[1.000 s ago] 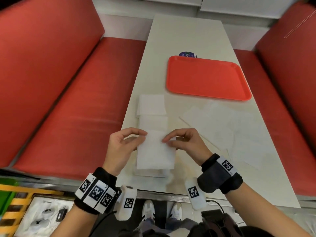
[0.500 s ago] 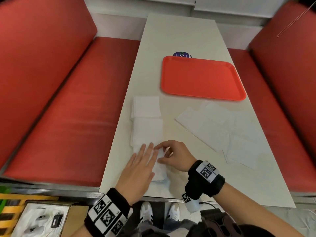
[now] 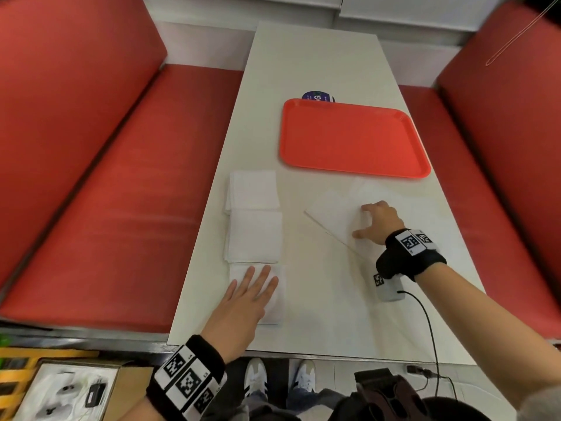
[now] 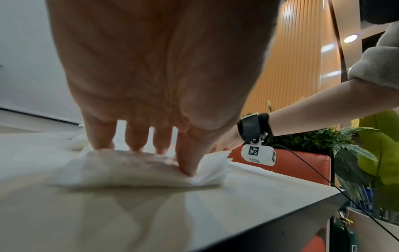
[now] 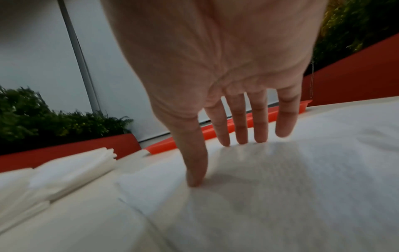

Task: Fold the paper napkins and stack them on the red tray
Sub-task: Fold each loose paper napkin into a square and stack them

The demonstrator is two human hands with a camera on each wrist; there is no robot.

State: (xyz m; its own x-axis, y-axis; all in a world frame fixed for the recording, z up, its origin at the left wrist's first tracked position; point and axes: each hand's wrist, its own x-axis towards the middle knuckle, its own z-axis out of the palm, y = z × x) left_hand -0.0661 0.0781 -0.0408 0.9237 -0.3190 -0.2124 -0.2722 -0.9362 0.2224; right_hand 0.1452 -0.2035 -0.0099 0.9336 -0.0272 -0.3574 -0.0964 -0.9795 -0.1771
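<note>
Head view, white desk [image 3: 318, 71] between two red bench seats [image 3: 115, 208].

Left hand [image 3: 243, 305]: flat, fingers straight and slightly spread, palm down on the nearest folded napkin [image 3: 277, 299] at about 7 o'clock on the desk, close to the near edge. Left wrist view confirms it: fingertips [image 4: 186, 168] press the folded napkin [image 4: 134, 172] against the desk, and its loose layered corner fans out at 3 o'clock of the thumb.

Two more folded napkins lie in a column toward 12 o'clock of that hand: middle folded napkin [image 3: 255, 237] touching the nearest one, far folded napkin [image 3: 253, 189] touching the middle one.

Right hand [image 3: 379, 221]: at about 4 o'clock on the desk, palm down, fingers straight and spread, on the unfolded napkins [image 3: 331, 211]. Right wrist view: thumb tip and fingertips [image 5: 220, 136] touch the top sheet of the unfolded napkins [image 5: 302, 170]; nothing pinched. Picture is blurred, so the sheet edges are hard to separate; count of sheets cannot be told.

Red tray [image 3: 352, 138]: at 12 o'clock of the right hand, just beyond the unfolded napkins, nothing on it. A dark round sticker [image 3: 317, 96] shows partly from under its far edge.

Both wrists wear black bands with printed square markers; a cable runs from the right wrist camera [image 3: 388, 287] off the near desk edge.
</note>
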